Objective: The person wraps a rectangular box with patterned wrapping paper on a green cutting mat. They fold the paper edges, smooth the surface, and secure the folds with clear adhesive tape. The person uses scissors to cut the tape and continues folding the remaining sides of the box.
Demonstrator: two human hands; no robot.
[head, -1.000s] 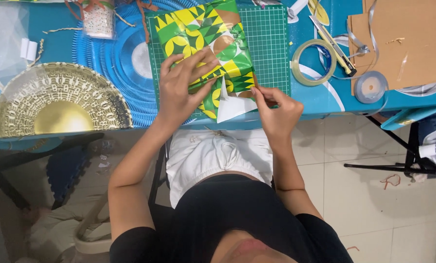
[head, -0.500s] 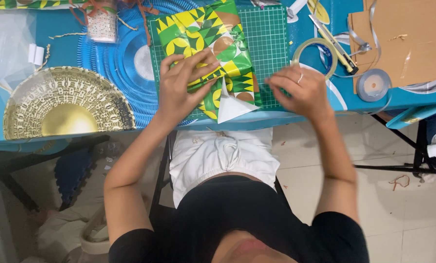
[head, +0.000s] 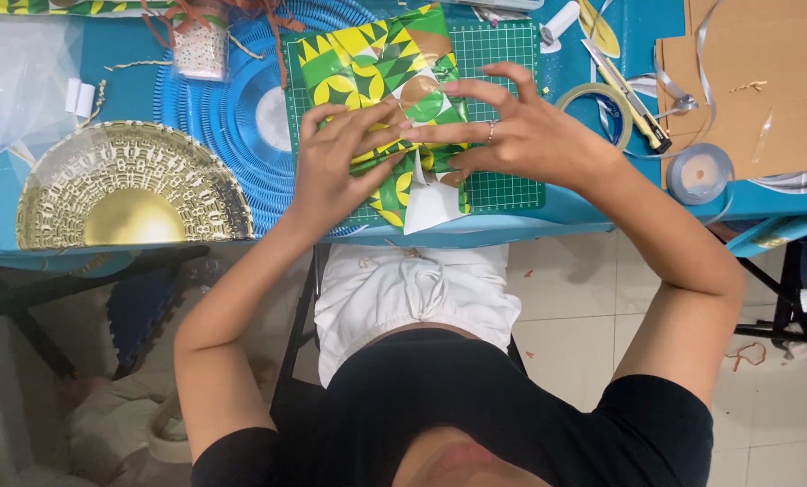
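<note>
Seen from the head camera, both hands press on a box wrapped in green and yellow patterned paper (head: 376, 81), which lies on a green gridded cutting mat (head: 503, 108) at the near middle of the blue tabletop (head: 115, 54). The left hand (head: 331, 167) lies flat with spread fingers on the near left part of the parcel, its grip open and pressing rather than clasping. The right hand (head: 521, 135) reaches in from the right, fingers stretched over the paper fold, its grip likewise open and flat against the wrapping. A white flap of paper underside (head: 431, 206) sticks out at the near edge just below the hands. Left of the mat lies a blue ribbed round plate (head: 214, 108), and further left a gold patterned round tray (head: 124, 189). To the right rest a ring of clear tape (head: 593, 104), a yellow-handled craft knife (head: 629, 95), a small blue tape roll (head: 699, 173) and brown cardboard sheets (head: 764, 81).
</note>
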